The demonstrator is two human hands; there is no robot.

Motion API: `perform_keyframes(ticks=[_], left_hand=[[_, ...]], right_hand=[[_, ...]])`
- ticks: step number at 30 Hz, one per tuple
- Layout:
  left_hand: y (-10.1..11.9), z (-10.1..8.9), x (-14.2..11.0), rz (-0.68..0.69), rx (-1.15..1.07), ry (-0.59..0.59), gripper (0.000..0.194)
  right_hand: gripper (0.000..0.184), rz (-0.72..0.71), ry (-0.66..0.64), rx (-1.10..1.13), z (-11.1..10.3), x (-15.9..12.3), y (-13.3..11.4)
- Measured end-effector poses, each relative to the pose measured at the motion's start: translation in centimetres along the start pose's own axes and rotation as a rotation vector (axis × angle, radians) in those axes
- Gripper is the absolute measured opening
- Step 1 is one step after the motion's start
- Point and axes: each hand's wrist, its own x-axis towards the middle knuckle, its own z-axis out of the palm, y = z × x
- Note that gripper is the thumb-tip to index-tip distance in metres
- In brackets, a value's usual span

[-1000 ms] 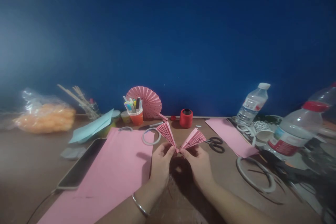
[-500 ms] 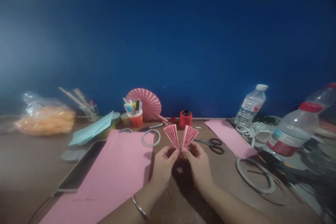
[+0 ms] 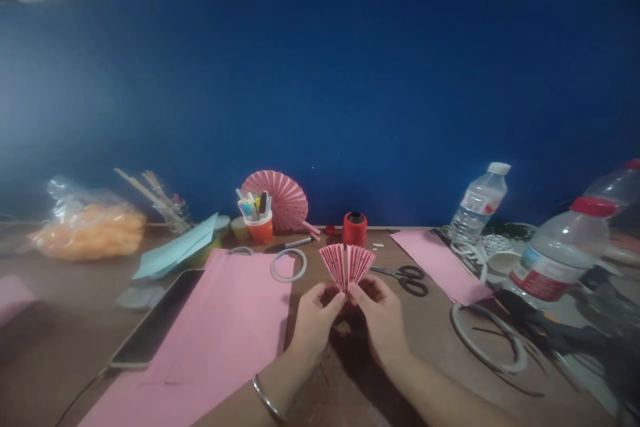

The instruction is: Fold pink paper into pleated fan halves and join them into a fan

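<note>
- The two halves of the pleated pink paper (image 3: pixel 334 265) have just been drawn closer together; only a narrow slit is now seen between them, so one nearly continuous fan shape is formed.
- The fan shape is held above the counter (image 3: pixel 425 360), between the hands, with the red spool (image 3: pixel 355 233) just behind it.
- Its folded base is pointed toward the person and its spread edge away, toward the blue wall (image 3: pixel 320 93). The middle line is run from base to spread edge, roughly upright in the view, while the widest span is set from left to right.
- By the left hand (image 3: pixel 313 321), the left side of the base is pinched between thumb and fingers.
- By the right hand (image 3: pixel 384 320), the right side is pinched likewise, with the scissors (image 3: pixel 413 287) lying just beyond.
- The large pink sheet (image 3: pixel 245 320) is laid left of the hands, partly under the pale ring (image 3: pixel 289 279).
</note>
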Motion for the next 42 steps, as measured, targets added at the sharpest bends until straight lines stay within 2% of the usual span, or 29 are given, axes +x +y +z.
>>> perform_keyframes(ticks=[7,19,25,30,34,37,42], left_hand=[[0.1,0.1,0.1,-0.037,-0.012,0.004,0.016],[0.0,-0.3,0.1,-0.012,0.076,-0.018,0.019],[0.0,-0.1,0.1,-0.035,-0.023,0.002,0.020],[0.7,0.3,0.1,-0.109,-0.251,0.013,0.021],[0.9,0.2,0.2,-0.090,-0.321,0.056,0.020],[0.5,-0.1,0.3,-0.026,-0.262,0.108,0.018],[0.4,-0.5,0.0,0.052,0.003,0.123,0.014]], right_hand=[[0.019,-0.014,0.014,-0.010,-0.2,0.1,0.2],[0.016,-0.012,0.023,-0.038,-0.2,0.1,0.1],[0.018,0.022,0.019,0.069,-0.1,0.2,0.2],[0.029,0.103,-0.073,0.110,-0.2,0.5,0.4],[0.040,0.125,-0.140,0.108,-0.4,0.6,0.5],[0.032,0.090,-0.154,0.033,-0.5,0.6,0.4],[0.022,0.009,-0.096,-0.109,-0.7,0.6,0.2]])
